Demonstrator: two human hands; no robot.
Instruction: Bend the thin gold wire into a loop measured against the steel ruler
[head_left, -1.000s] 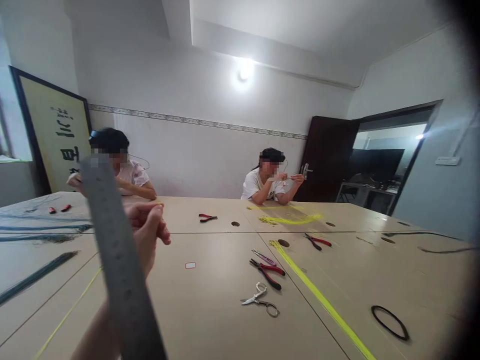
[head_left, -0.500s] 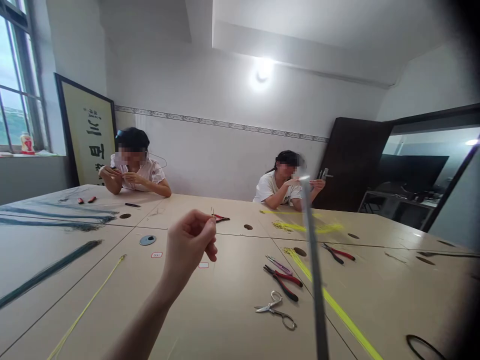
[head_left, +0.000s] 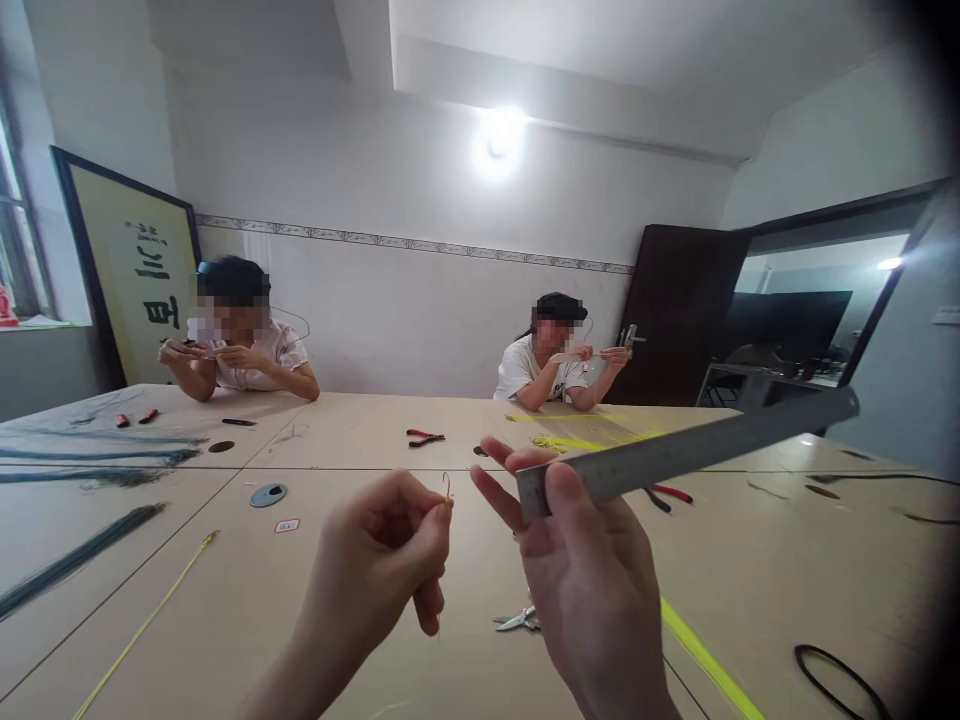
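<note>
Between thumb and forefinger, my left hand [head_left: 382,560] pinches a small fish hook [head_left: 447,486], its bend pointing up, with a bit of yellow at the pinch. My right hand [head_left: 592,590], just to the right, grips a grey steel ruler [head_left: 697,437] near one end. The ruler slants up to the right across the view, and its near end is close to the hook but apart from it. Partly hidden behind my right hand lie silver scissors [head_left: 516,620]. A bundle of yellow line [head_left: 705,655] runs along the table to the right of that hand.
On the left lie a dark green line bundle [head_left: 82,560] and a thin yellow line [head_left: 146,622]. Red-handled pliers [head_left: 425,439] rest mid-table; others [head_left: 660,497] are partly behind the ruler. A black loop [head_left: 840,680] lies at right. Two co-workers sit across the table [head_left: 360,420].
My right hand has come into view, and the ruler has swung from upright to slanting, its end now near the hook. My left hand has moved slightly right and down. The view has shifted right.
</note>
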